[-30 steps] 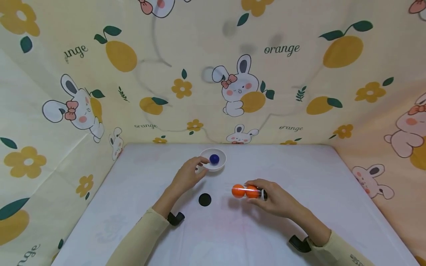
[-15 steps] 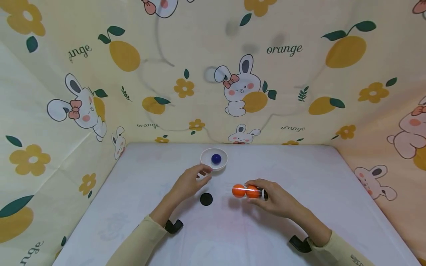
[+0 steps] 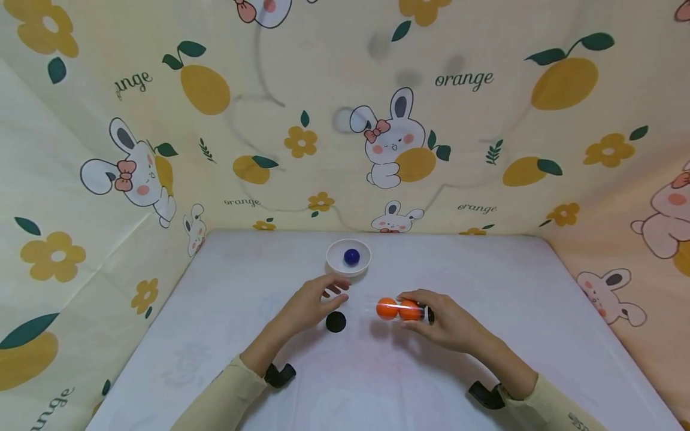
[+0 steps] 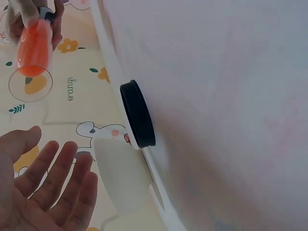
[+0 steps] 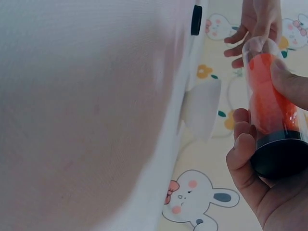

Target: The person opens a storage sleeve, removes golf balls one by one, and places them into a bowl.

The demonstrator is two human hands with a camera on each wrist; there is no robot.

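Note:
My right hand grips a clear plastic tube, held sideways above the table. Two orange balls sit inside it, and a black cap closes the end near the palm. Its other end, on the left, looks uncapped in the left wrist view. My left hand holds nothing; its fingers are relaxed and apart. It hovers between a white bowl and a round black lid lying on the table. In the bowl rests a dark blue ball.
A white cloth covers the table. Behind it and on both sides hangs a patterned curtain with rabbits and oranges. A black wrist camera is on the left wrist, another on the right.
My left hand has drawn back from the bowl's rim toward the black lid, and its fingers have spread a little. The right hand and tube stay in place.

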